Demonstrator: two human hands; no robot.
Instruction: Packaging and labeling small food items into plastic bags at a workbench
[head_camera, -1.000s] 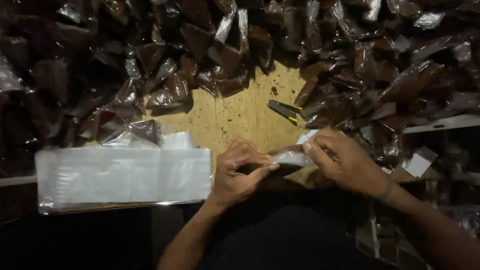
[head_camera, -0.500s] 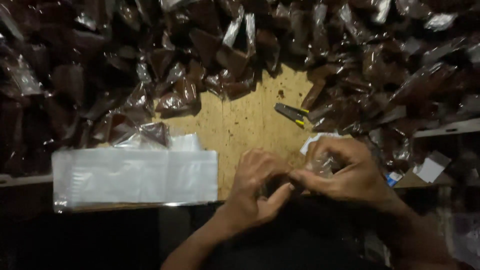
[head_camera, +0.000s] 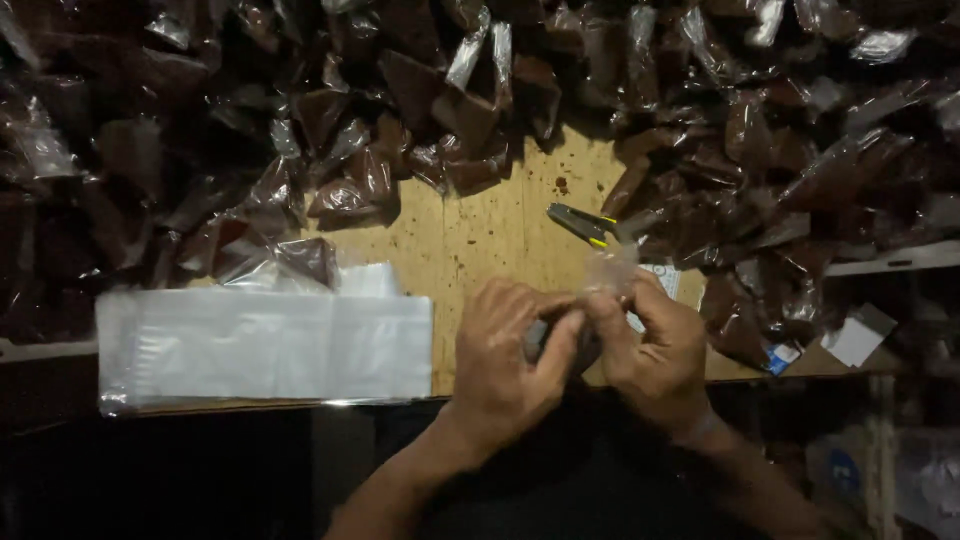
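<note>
Small clear bag pinched between both hands

Small clear plastic bag sits at the tabletop's near edge, held up between two hands. Left hand and right hand meet, fingers pressed together around a dark lump under the bag. Flat empty bags lie stacked to the left; a stapler lies just beyond; filled brown packets are heaped around.
</note>
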